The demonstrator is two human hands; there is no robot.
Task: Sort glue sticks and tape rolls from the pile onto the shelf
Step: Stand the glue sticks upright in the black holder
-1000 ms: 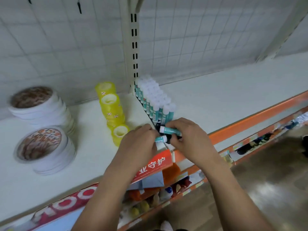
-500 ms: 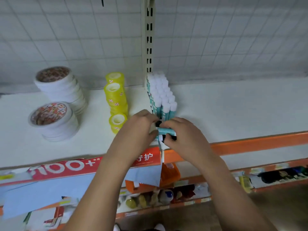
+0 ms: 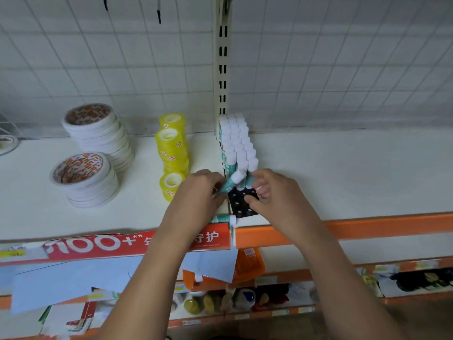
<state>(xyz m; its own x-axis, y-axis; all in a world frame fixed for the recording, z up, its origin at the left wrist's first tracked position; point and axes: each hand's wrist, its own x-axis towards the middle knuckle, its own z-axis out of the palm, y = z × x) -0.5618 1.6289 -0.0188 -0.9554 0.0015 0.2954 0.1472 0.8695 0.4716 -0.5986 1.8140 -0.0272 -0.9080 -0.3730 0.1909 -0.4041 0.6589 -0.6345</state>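
**Shelf stock: materials and finishes**

Glue sticks [image 3: 239, 143]: cased in smooth plastic, caps matt white. Yellow tape rolls [image 3: 172, 148]: wound of glossy translucent film. White tape rolls [image 3: 98, 133]: matt, paper-like. Holed tray [image 3: 241, 204]: moulded in black plastic. Shelf [image 3: 343, 173] and wire grid [image 3: 318, 69]: coated in matt pale paint.

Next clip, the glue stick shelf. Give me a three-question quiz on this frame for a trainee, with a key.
1. True or false: the glue stick gripped by the left hand stands upright.
2. Seen from the camera, the yellow tape rolls stand on which side of the rows of standing glue sticks? A) left B) right C) behind
3. What colour is the holed tray that holds the standing sticks?
Key: 1 false, it is tilted. 2 A. 3 black.
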